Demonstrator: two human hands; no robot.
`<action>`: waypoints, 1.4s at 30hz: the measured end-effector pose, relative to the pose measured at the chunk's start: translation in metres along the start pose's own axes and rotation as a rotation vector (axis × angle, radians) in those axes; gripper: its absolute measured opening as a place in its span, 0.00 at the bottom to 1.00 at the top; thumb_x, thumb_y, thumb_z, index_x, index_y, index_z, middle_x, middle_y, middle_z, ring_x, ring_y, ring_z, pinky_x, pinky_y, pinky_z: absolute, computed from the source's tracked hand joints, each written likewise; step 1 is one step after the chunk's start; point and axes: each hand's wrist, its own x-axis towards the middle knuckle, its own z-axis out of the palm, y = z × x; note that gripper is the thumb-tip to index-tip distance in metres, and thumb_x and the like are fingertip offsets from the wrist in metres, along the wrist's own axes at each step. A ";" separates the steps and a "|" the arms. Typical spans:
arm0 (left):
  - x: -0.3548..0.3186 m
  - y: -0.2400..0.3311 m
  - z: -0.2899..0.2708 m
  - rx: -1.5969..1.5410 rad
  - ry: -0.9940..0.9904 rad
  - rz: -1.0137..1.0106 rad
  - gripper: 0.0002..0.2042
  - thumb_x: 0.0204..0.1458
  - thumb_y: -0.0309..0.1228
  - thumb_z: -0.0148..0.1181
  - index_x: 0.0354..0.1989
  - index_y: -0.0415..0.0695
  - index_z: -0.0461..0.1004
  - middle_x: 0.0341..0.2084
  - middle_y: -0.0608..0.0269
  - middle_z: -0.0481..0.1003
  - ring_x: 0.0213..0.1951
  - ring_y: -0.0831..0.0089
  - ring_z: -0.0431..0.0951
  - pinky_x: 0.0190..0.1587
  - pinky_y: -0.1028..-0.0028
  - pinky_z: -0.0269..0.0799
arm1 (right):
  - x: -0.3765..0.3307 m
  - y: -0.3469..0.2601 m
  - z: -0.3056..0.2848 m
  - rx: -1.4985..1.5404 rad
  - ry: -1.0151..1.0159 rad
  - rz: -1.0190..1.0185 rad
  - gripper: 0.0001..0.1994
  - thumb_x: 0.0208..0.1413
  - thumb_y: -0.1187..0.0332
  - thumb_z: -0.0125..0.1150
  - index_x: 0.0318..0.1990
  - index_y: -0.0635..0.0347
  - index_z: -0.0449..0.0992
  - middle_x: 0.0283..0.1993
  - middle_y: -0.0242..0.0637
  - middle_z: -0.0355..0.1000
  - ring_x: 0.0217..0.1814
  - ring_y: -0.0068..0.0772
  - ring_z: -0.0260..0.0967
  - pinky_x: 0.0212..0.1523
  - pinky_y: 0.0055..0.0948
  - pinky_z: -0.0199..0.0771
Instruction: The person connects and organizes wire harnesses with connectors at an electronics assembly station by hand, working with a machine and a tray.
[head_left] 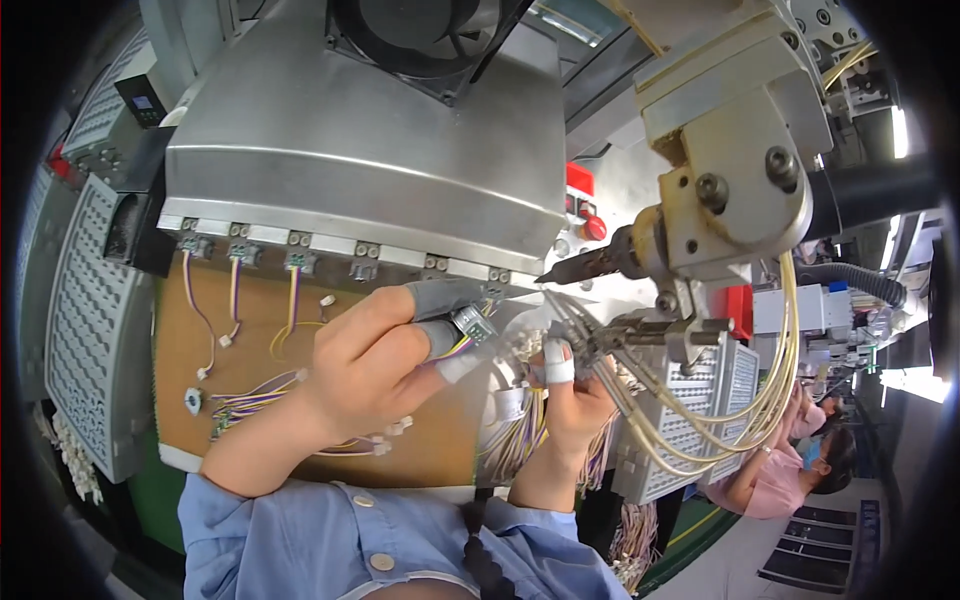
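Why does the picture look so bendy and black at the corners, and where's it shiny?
In the head view, the fisheye lens bends edges and leaves the corners black; in that same head view, the metal hood has a soft sheen, and a ceiling light at far right glares white.

The single wide fisheye view, dark at its rim, looks down and forward from head height, close above the left hand (pixel 372 352), the right hand (pixel 578 408) and the brown tabletop (pixel 440 432).
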 end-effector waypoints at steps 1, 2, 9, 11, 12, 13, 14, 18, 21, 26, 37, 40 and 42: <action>-0.001 0.001 -0.002 0.010 -0.011 -0.001 0.13 0.32 0.25 0.71 0.23 0.38 0.70 0.35 0.48 0.74 0.30 0.64 0.75 0.27 0.75 0.71 | 0.001 0.000 0.002 -0.235 -0.103 -0.029 0.06 0.53 0.76 0.54 0.37 0.70 0.72 0.25 0.37 0.72 0.19 0.18 0.65 0.17 0.16 0.64; -0.002 0.003 -0.003 0.017 0.005 0.004 0.14 0.32 0.25 0.71 0.23 0.38 0.69 0.35 0.48 0.74 0.30 0.64 0.75 0.28 0.74 0.71 | 0.000 -0.002 0.007 -0.214 -0.122 0.057 0.07 0.54 0.75 0.53 0.39 0.69 0.72 0.26 0.35 0.72 0.19 0.17 0.64 0.17 0.16 0.63; 0.001 0.006 -0.008 0.039 0.067 0.029 0.16 0.31 0.25 0.70 0.20 0.41 0.64 0.30 0.54 0.73 0.25 0.67 0.73 0.23 0.75 0.69 | 0.004 -0.016 0.029 -0.015 -0.379 0.481 0.11 0.55 0.70 0.53 0.42 0.68 0.72 0.27 0.32 0.72 0.19 0.14 0.64 0.16 0.13 0.61; 0.000 0.007 -0.009 0.033 0.076 0.032 0.15 0.31 0.25 0.70 0.20 0.41 0.64 0.30 0.54 0.72 0.25 0.67 0.73 0.23 0.75 0.69 | 0.003 -0.018 0.037 0.108 -0.369 0.521 0.11 0.55 0.69 0.53 0.42 0.67 0.73 0.26 0.32 0.72 0.19 0.16 0.65 0.16 0.14 0.62; 0.000 0.008 -0.009 0.029 0.085 0.034 0.15 0.31 0.25 0.70 0.20 0.40 0.64 0.30 0.54 0.72 0.25 0.67 0.73 0.23 0.75 0.69 | 0.003 -0.015 0.041 0.211 -0.340 0.503 0.11 0.55 0.70 0.53 0.42 0.67 0.73 0.26 0.32 0.72 0.19 0.17 0.65 0.15 0.15 0.61; -0.001 0.008 -0.010 0.028 0.085 0.036 0.15 0.31 0.25 0.70 0.20 0.40 0.64 0.30 0.54 0.72 0.25 0.67 0.73 0.23 0.75 0.69 | 0.004 -0.012 0.043 0.313 -0.311 0.484 0.11 0.55 0.70 0.53 0.42 0.67 0.73 0.26 0.32 0.72 0.19 0.18 0.66 0.14 0.15 0.61; -0.001 0.009 -0.011 0.023 0.079 0.027 0.15 0.31 0.25 0.70 0.21 0.40 0.65 0.30 0.54 0.72 0.25 0.67 0.73 0.23 0.75 0.69 | 0.005 -0.012 0.041 0.363 -0.348 0.532 0.11 0.54 0.71 0.54 0.42 0.67 0.73 0.27 0.32 0.72 0.22 0.18 0.67 0.19 0.16 0.64; -0.002 0.010 -0.013 0.028 0.063 0.023 0.15 0.31 0.26 0.70 0.21 0.40 0.66 0.30 0.54 0.72 0.24 0.67 0.73 0.22 0.75 0.68 | -0.002 -0.017 0.043 0.351 -0.255 0.449 0.10 0.52 0.73 0.55 0.41 0.67 0.73 0.28 0.32 0.72 0.25 0.18 0.68 0.24 0.16 0.66; -0.002 0.014 -0.013 0.030 -0.003 -0.041 0.13 0.33 0.25 0.70 0.23 0.37 0.69 0.36 0.46 0.74 0.32 0.63 0.75 0.32 0.73 0.71 | -0.017 -0.038 0.031 0.273 -0.318 0.420 0.09 0.54 0.71 0.54 0.41 0.67 0.69 0.25 0.36 0.71 0.21 0.21 0.68 0.17 0.17 0.67; -0.010 0.012 -0.014 0.041 0.008 -0.035 0.13 0.32 0.26 0.70 0.23 0.38 0.68 0.34 0.50 0.74 0.29 0.65 0.74 0.27 0.75 0.70 | -0.029 -0.058 0.041 0.077 -0.328 0.148 0.09 0.52 0.75 0.55 0.40 0.69 0.71 0.27 0.33 0.72 0.25 0.18 0.67 0.25 0.16 0.67; -0.009 0.016 -0.014 0.080 0.045 -0.013 0.13 0.30 0.28 0.70 0.22 0.42 0.71 0.34 0.54 0.75 0.26 0.68 0.75 0.23 0.76 0.70 | -0.033 -0.060 0.041 0.044 -0.368 0.111 0.06 0.53 0.73 0.54 0.33 0.69 0.71 0.24 0.35 0.72 0.22 0.20 0.67 0.23 0.17 0.66; -0.004 0.018 -0.015 0.124 0.036 0.037 0.13 0.29 0.27 0.70 0.22 0.41 0.70 0.33 0.54 0.75 0.27 0.67 0.75 0.24 0.75 0.71 | -0.034 -0.059 0.043 0.059 -0.355 0.086 0.06 0.52 0.73 0.55 0.34 0.69 0.71 0.25 0.34 0.72 0.22 0.19 0.67 0.23 0.17 0.65; -0.006 0.018 -0.015 0.104 0.037 0.037 0.13 0.29 0.26 0.69 0.22 0.41 0.70 0.33 0.53 0.75 0.28 0.66 0.75 0.24 0.75 0.71 | -0.034 -0.054 0.040 0.052 -0.368 0.038 0.07 0.52 0.74 0.55 0.36 0.70 0.71 0.25 0.34 0.73 0.21 0.18 0.67 0.22 0.16 0.67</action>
